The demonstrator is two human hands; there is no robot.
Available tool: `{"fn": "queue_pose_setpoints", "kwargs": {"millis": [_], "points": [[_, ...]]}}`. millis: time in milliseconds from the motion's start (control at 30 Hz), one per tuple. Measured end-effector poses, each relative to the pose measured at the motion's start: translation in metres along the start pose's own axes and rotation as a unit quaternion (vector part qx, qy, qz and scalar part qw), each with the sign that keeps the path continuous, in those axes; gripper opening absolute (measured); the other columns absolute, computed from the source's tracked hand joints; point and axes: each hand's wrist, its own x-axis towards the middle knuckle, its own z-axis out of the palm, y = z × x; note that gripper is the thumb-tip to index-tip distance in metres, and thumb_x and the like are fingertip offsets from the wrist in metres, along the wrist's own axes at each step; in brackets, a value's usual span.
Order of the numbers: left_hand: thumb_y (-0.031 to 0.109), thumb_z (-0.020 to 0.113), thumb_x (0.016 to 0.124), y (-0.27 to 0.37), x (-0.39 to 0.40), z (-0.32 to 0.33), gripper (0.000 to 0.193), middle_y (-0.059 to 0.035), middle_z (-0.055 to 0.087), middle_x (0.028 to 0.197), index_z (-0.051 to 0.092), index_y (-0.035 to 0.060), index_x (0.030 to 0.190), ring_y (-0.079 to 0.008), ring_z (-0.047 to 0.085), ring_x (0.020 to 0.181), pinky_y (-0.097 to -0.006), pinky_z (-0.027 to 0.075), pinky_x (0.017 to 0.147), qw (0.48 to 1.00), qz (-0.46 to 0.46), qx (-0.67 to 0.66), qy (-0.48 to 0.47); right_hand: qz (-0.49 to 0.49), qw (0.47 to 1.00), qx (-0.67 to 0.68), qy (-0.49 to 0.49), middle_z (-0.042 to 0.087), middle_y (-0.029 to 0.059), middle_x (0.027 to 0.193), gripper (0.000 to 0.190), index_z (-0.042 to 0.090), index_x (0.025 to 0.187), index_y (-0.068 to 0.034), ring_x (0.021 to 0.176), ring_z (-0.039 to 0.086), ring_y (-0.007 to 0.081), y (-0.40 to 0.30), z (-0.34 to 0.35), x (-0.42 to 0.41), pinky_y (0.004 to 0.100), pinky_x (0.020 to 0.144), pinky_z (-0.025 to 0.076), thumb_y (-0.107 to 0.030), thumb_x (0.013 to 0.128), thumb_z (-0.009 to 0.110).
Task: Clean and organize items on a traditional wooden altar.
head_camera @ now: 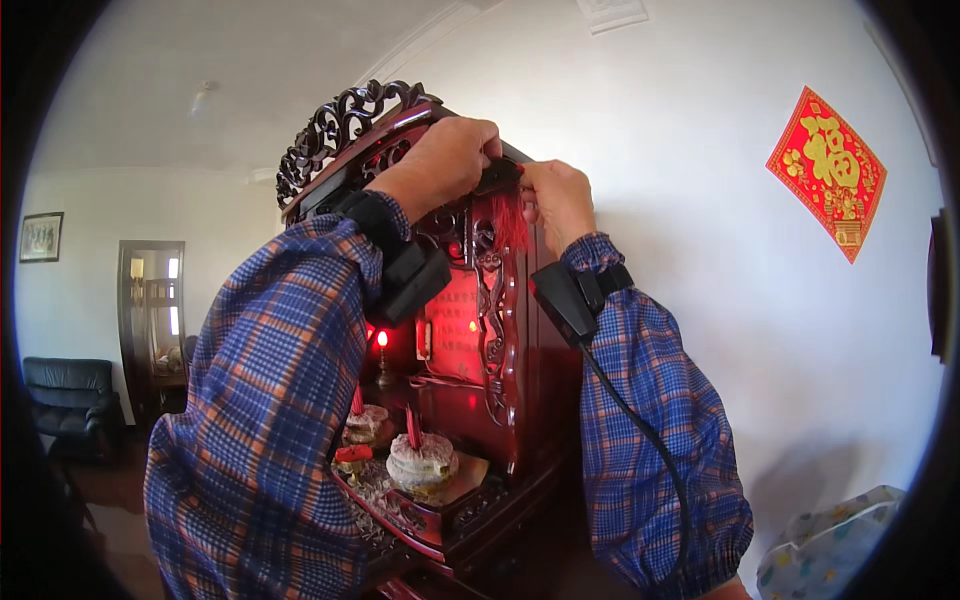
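Note:
A dark red, glossy wooden altar cabinet [551, 375] with carved scrollwork stands before me. Both my hands are raised to its upper front corner. My left hand [454, 154] has its fingers bent down against the dark corner piece [499, 176]; what lies under the fingertips is hidden. Just to its right, my right hand [559, 196] pinches the red top end of a hanging tassel. The tassel's red threads [510, 221] fall in front of the carved post [491, 322]. Plaid sleeves cover both arms, and a black device is strapped at each wrist.
Inside the cabinet are a lit red candle-shaped lamp [383, 352], a red inscribed panel [454, 322] and two ash-covered incense pots, the nearer one [422, 459] holding red sticks. A patterned bag [832, 544] sits lower right. A dark armchair [71, 405] stands far left.

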Motion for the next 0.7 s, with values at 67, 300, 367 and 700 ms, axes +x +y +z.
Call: {"fn": "queue_pose_setpoints", "kwargs": {"millis": [67,300,367,700], "points": [[-0.003,0.058,0.086,-0.002,0.0,0.0,0.01,-0.011,0.065,0.07,0.062,-0.0021,0.095,-0.0164,0.064,0.058,-0.0303,0.051,0.054,1.0,-0.001,-0.005,-0.001,0.042,0.998,0.052,-0.002,0.061,0.0069,0.074,0.017,0.064,0.09,0.004,0.061,0.058,0.0129,0.004,0.0,-0.002,0.0249,0.045,0.047,-0.01,0.081,0.062],[-0.001,0.061,0.086,0.001,-0.004,-0.001,0.006,-0.0113,0.064,0.069,0.061,-0.0021,0.091,-0.0174,0.065,0.059,-0.0313,0.05,0.053,0.999,-0.017,-0.03,0.01,0.036,0.996,0.066,-0.054,0.061,0.0067,0.074,0.012,0.064,0.088,0.002,0.062,0.059,0.013,-0.004,-0.013,-0.009,0.0263,0.05,0.053,-0.008,0.082,0.063],[-0.001,0.061,0.086,-0.001,-0.001,-0.002,0.005,-0.0113,0.064,0.07,0.061,-0.002,0.09,-0.0172,0.065,0.058,-0.031,0.05,0.053,0.999,-0.021,-0.033,-0.003,-0.044,0.995,-0.06,-0.064,0.061,0.0059,0.076,0.008,0.06,0.087,0.0,0.065,0.06,0.0137,-0.006,-0.015,-0.005,0.0281,0.055,0.053,-0.008,0.086,0.061],[0.004,0.066,0.081,-0.008,0.005,-0.003,0.01,-0.0106,0.065,0.076,0.063,-0.0012,0.089,-0.0185,0.064,0.069,-0.0335,0.052,0.063,0.998,0.018,-0.047,-0.042,-0.001,0.993,0.051,-0.108,0.062,0.009,0.079,0.015,0.062,0.09,0.004,0.064,0.06,0.0138,0.009,-0.016,0.002,0.0285,0.052,0.054,-0.01,0.087,0.059]]}}
